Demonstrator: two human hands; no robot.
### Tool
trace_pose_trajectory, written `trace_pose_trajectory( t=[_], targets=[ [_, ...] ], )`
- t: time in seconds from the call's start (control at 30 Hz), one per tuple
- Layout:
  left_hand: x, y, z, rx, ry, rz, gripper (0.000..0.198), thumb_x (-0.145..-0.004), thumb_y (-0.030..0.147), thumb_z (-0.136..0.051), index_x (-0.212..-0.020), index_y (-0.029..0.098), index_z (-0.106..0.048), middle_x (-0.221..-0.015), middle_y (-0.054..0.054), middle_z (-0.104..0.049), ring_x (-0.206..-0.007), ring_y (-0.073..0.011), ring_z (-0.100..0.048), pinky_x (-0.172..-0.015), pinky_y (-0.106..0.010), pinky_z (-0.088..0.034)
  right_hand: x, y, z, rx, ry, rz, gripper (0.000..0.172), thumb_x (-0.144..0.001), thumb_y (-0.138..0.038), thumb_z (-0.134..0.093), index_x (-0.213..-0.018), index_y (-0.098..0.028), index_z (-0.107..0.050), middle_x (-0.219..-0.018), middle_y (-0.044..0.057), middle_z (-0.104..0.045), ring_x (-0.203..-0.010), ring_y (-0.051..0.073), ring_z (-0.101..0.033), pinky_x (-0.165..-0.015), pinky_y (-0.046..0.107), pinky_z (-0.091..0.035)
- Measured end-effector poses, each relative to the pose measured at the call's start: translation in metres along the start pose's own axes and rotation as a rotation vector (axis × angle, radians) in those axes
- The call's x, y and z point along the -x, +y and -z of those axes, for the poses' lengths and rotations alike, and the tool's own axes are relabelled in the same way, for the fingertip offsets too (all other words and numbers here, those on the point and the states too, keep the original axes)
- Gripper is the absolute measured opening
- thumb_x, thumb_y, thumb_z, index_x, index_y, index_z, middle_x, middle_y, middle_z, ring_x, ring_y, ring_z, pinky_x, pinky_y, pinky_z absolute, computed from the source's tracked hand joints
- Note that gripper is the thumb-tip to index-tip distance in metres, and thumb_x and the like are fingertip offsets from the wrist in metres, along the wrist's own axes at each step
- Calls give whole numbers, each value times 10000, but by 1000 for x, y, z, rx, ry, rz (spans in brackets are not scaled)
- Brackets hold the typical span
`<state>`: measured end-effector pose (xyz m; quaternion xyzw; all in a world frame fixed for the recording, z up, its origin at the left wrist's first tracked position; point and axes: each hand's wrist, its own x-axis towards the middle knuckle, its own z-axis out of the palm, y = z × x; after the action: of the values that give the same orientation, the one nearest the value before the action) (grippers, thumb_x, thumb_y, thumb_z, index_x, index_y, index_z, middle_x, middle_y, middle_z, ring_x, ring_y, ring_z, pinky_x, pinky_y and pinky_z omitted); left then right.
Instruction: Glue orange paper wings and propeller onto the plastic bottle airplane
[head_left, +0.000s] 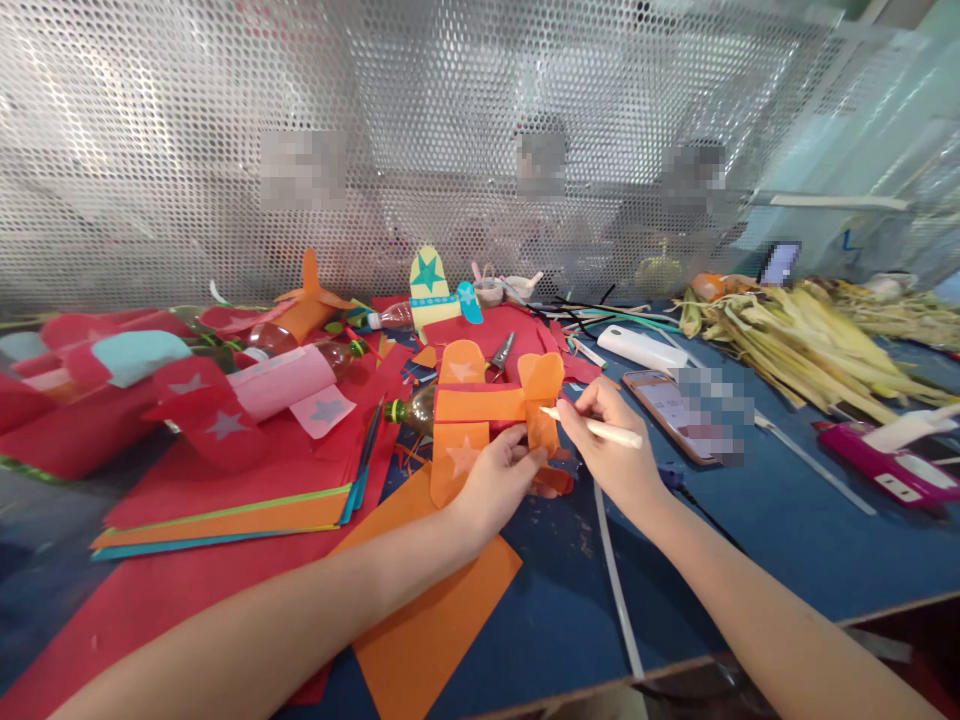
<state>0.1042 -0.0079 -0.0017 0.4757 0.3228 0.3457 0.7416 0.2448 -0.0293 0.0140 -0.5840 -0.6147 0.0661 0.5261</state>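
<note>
Craft workshop (scissors [503, 353], coloured sheets [225, 515])

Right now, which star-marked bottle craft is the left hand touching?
The orange-winged craft with pale stars, green cap pointing left; the yellow-winged craft and pink-bodied craft lie untouched.

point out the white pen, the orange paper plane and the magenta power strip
White pen [621, 434]: head view, on the rear of its barrel
Orange paper plane [480, 404]: head view, on the orange strip along its body
Magenta power strip [861, 463]: head view, on its magenta casing
</note>
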Motion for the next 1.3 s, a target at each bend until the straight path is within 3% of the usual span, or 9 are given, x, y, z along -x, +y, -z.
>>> trace_pose_trajectory(
  t=[0.1, 0.23, 0.4, 0.57, 0.67, 0.87, 1.1, 1.3],
  targets=[
    [1, 0, 0, 5, -7, -11, 374, -778, 319, -680, -1089, 134, -584, -634, 29, -659, -359, -43, -429, -578, -259, -515, 1, -2, 2, 37, -1, 24, 277, -819, -260, -531, -629, -235, -331, -506, -86, -339, -444, 88, -355, -467, 225, -298],
    [3, 1, 0, -7, 14, 0, 345, -794, 299, -678, -1087, 137, -595, -421, 111, -455, -378, -85, -469, -602, -274, -513, 1, -5, 5, 71, -9, 25, 264, -777, -217, -505, -603, -236, -307, -488, -85, -326, -435, 91, -339, -456, 226, -291],
    [2, 2, -2, 2, 27, 15, 344, -794, 287, -680, -1090, 134, -592, -441, 105, -457, -419, -98, -501, -612, -278, -512, 2, -9, 6, 101, -29, 21, 267, -741, -204, -489, -582, -234, -277, -477, -87, -286, -426, 86, -300, -445, 222, -277],
    [1, 2, -2, 10, 31, 12, 339, -795, 268, -674, -1089, 122, -589, -417, 128, -397, -364, -65, -417, -593, -267, -519, 3, -10, 6, 117, -28, 18, 258, -743, -218, -485, -583, -235, -283, -476, -85, -293, -431, 88, -299, -442, 224, -275],
    [1, 1, -2, 15, 27, 5, 345, -786, 280, -684, -1075, 115, -592, -422, 131, -400, -341, -45, -375, -571, -254, -516, 3, -9, 4, 105, -24, 23, 260, -758, -221, -490, -585, -234, -296, -479, -83, -311, -433, 89, -315, -445, 224, -279],
    [0, 0, -1, 45, 16, 4, 398, -747, 330, -730, -1061, 124, -599, -474, 104, -470, -371, -51, -444, -557, -241, -505, 2, -7, 0, 41, -41, 9, 275, -800, -235, -516, -609, -237, -318, -480, -84, -350, -429, 92, -350, -444, 227, -283],
    [-2, -1, -2, 66, 22, -5, 411, -695, 322, -760, -1019, 126, -599, -759, -17, -671, -485, -69, -560, -547, -228, -518, -1, -6, -1, 3, -63, 21, 270, -823, -257, -514, -627, -239, -329, -490, -83, -355, -430, 95, -361, -446, 228, -295],
    [-1, -1, -1, 36, 14, 2, 327, -784, 266, -677, -1069, 129, -591, -543, 64, -566, -412, -70, -519, -553, -243, -524, -2, -4, -3, -27, -71, 22, 263, -831, -276, -529, -642, -237, -351, -508, -84, -365, -444, 94, -376, -474, 232, -325]
  ],
)
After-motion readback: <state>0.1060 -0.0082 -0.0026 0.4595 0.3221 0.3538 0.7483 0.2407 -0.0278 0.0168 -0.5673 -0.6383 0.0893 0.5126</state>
